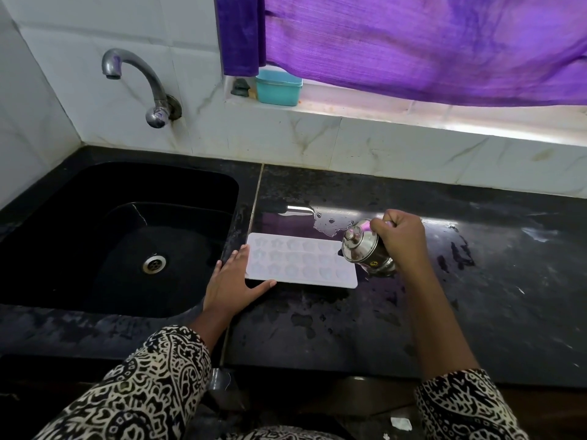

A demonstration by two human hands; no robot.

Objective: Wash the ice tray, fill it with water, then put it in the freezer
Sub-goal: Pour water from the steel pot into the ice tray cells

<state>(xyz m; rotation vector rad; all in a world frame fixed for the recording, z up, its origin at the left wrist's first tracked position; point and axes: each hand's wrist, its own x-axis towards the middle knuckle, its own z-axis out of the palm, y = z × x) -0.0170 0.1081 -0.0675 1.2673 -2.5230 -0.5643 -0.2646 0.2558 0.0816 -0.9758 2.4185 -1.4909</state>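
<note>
A white ice tray (301,263) with flower-shaped cells lies flat on the black counter, just right of the sink. My left hand (233,281) lies flat against the tray's left end, fingers straight, thumb along its front edge. A small shiny steel tumbler (365,249) is tilted with its mouth over the tray's right end, and my right hand (401,236) grips it. Whether water is leaving the tumbler cannot be told.
The black sink (127,242) with a steel drain sits at the left under a chrome tap (139,84). Water puddles (330,225) shine on the counter behind the tray. A teal box (278,87) stands on the window ledge under a purple curtain (413,39).
</note>
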